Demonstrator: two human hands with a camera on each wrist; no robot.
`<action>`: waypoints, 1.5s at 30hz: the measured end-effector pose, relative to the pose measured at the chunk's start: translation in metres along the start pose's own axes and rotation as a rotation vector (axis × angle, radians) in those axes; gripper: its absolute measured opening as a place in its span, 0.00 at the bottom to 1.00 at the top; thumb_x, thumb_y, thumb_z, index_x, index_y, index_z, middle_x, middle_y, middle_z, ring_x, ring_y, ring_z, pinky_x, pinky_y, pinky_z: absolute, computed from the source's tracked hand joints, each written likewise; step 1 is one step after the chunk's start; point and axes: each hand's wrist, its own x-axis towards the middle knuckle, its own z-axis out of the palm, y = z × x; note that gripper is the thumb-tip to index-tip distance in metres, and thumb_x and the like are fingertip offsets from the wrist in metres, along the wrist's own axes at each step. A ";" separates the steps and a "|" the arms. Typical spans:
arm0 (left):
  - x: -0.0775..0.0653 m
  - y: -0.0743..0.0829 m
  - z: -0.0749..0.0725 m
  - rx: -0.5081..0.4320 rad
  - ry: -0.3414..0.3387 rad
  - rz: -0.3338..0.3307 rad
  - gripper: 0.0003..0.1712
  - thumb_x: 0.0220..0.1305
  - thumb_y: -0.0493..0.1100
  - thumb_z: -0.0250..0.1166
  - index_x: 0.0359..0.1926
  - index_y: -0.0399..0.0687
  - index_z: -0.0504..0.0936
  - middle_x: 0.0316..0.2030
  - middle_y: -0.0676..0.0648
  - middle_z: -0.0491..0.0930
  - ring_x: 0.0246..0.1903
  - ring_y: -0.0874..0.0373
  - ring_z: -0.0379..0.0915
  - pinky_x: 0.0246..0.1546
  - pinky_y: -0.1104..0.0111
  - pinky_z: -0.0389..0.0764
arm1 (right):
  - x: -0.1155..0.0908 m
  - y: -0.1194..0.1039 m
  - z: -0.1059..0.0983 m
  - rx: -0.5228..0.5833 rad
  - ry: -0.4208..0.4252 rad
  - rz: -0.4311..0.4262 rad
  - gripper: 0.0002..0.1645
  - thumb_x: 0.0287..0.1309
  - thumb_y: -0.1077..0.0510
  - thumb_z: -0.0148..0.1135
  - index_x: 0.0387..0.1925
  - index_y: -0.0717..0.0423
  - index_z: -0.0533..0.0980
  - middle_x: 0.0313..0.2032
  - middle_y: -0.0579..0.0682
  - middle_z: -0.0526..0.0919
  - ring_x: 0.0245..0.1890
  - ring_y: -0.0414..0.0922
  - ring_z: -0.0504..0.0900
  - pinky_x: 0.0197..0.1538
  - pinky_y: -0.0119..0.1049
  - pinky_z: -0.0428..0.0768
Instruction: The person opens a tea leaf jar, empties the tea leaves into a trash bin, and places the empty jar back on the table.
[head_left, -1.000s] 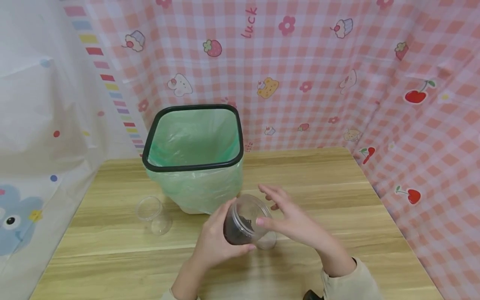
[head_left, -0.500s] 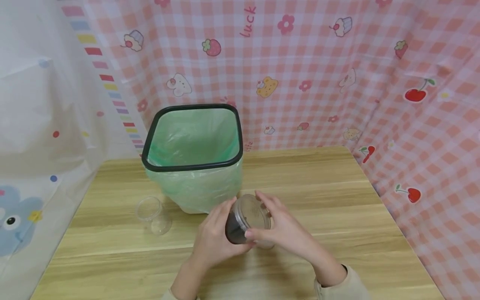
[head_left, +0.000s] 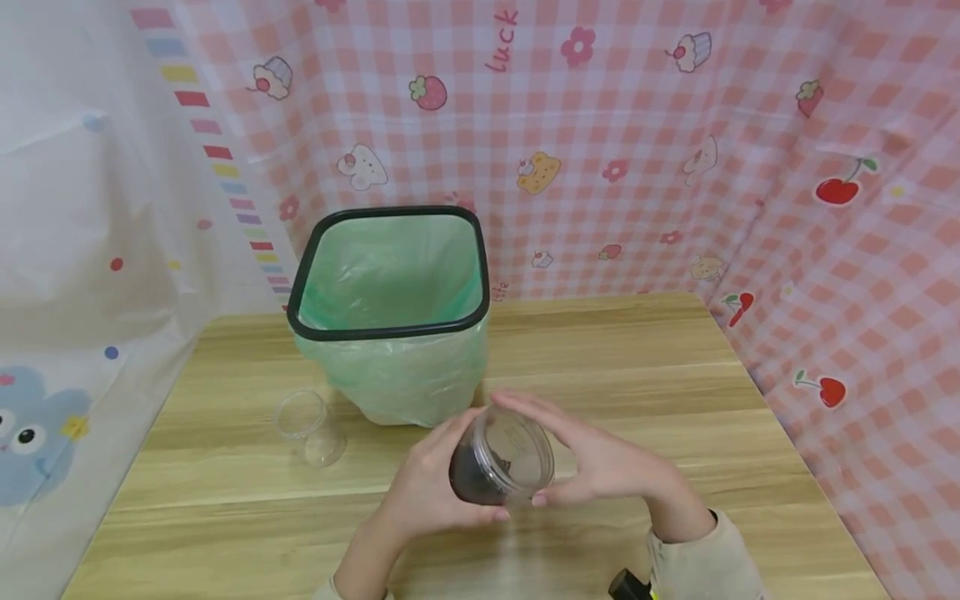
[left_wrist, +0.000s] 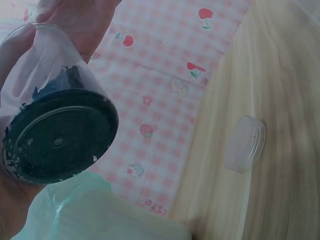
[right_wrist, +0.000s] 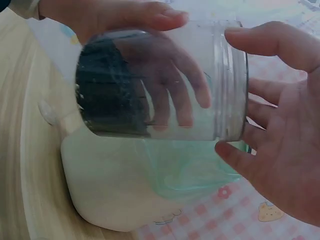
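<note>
A clear plastic jar (head_left: pixel 474 477) with dark, flaky matter in its bottom is held tilted above the table. My left hand (head_left: pixel 426 487) grips its side, thumb below and fingers behind; these show through the clear wall in the right wrist view. My right hand (right_wrist: pixel 290 110) spans the ridged rim (right_wrist: pixel 232 85), with thumb and fingertips on opposite edges and the palm apart from the mouth. I cannot tell whether a clear lid covers that mouth. A clear round lid (left_wrist: pixel 245 144) lies on the table, mostly hidden by the jar in the head view.
Behind the hands stands a bin (head_left: pixel 390 335) with a black rim and green liner. A clear, see-through container (head_left: pixel 302 417) stands to its left. A black object (head_left: pixel 628 585) shows by the right sleeve. Patterned curtains (head_left: pixel 600 108) bound the wooden table (head_left: pixel 660 400).
My right hand has come in from spread fingers beside the jar to its rim, and its thumb has since moved toward the rim's lower edge. The left hand keeps its grip.
</note>
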 end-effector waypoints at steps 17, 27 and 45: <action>0.003 -0.013 0.014 0.355 0.227 0.158 0.58 0.27 0.64 0.77 0.59 0.38 0.69 0.50 0.44 0.75 0.47 0.51 0.74 0.45 0.59 0.77 | 0.011 -0.016 0.022 0.027 0.281 0.526 0.47 0.51 0.41 0.66 0.65 0.63 0.62 0.58 0.56 0.67 0.46 0.49 0.74 0.44 0.40 0.76; 0.002 -0.012 0.012 0.341 0.209 0.159 0.57 0.29 0.64 0.76 0.59 0.38 0.69 0.50 0.44 0.75 0.48 0.51 0.74 0.44 0.58 0.78 | 0.013 -0.013 0.022 -0.026 0.280 0.482 0.49 0.44 0.39 0.70 0.65 0.53 0.63 0.59 0.52 0.65 0.48 0.50 0.72 0.44 0.45 0.75; 0.003 -0.002 0.002 0.072 -0.044 0.057 0.57 0.33 0.68 0.74 0.64 0.50 0.65 0.55 0.52 0.73 0.53 0.59 0.70 0.49 0.60 0.75 | -0.006 -0.007 -0.007 -0.103 -0.056 0.001 0.56 0.42 0.57 0.71 0.71 0.46 0.50 0.68 0.46 0.50 0.65 0.47 0.57 0.62 0.48 0.64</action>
